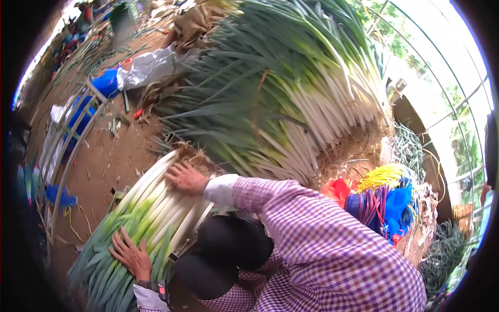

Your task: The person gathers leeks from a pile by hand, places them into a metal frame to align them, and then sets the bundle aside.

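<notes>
A thick bundle of long green onions [150,213] lies in front of me, its rooted ends toward the upper right and its green leaves spreading to the lower left. My right hand [186,178] rests flat on the white stalks near the roots, with its fingers spread. Lower down, my left hand [131,256] lies on the green part of the same bundle, fingers stretched out and apart. A dark band with a red-edged device circles the left wrist. Neither hand wraps around a stalk. Beneath my arms are black knee covers [223,255].
A large heap of green onions [270,93] fills the back. To the right lie yellow ties [384,178] and blue plastic [399,210], with red plastic [337,191] beside them. A curved metal frame [73,151] stands at left on brown ground, near white sheeting [148,67].
</notes>
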The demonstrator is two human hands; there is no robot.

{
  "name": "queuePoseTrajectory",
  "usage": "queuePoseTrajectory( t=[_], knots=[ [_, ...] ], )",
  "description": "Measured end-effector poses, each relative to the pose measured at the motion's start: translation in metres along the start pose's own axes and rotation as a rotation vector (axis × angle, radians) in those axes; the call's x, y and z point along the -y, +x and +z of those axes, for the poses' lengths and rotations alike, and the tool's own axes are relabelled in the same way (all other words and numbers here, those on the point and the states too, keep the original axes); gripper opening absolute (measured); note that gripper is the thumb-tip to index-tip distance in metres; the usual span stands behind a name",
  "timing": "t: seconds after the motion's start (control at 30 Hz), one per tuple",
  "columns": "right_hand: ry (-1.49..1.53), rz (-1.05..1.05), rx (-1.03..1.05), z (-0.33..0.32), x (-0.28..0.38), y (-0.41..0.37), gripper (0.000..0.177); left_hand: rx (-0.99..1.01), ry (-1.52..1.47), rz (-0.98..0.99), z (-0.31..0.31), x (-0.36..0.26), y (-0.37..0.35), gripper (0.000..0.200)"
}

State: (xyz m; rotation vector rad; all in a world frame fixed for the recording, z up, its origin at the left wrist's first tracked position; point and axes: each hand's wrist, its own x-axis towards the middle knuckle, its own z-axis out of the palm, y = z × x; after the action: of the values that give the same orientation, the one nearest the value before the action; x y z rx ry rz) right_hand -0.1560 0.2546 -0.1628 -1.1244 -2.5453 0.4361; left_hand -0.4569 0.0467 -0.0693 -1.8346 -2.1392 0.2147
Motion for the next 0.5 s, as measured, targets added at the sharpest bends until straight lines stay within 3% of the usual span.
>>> queuePoseTrajectory(
  t=[0.1, 0.27, 0.3, 0.43, 0.5],
  knots=[
    [-0.099, -0.034, -0.016, 0.026, -0.015, 0.011, 0.065, -0.010, 0.001, 0.003, -0.009, -0.006, 0.006, 0.090],
    [0.236, 0.050, 0.056, -0.056, 0.003, -0.017, 0.077, 0.019, 0.023, -0.022, -0.012, -0.004, -0.001, 0.088],
    [0.272, 0.054, 0.033, -0.074, -0.001, -0.029, 0.073, 0.037, 0.010, -0.025, -0.014, -0.006, -0.001, 0.089],
    [0.250, 0.225, -0.202, -0.170, -0.051, -0.102, 0.061, 0.059, 0.073, -0.033, -0.017, -0.007, -0.002, 0.089],
    [0.101, 0.255, -0.458, -0.204, -0.119, -0.145, 0.060, 0.106, 0.068, -0.061, -0.025, -0.011, 0.000, 0.089]
  ],
)
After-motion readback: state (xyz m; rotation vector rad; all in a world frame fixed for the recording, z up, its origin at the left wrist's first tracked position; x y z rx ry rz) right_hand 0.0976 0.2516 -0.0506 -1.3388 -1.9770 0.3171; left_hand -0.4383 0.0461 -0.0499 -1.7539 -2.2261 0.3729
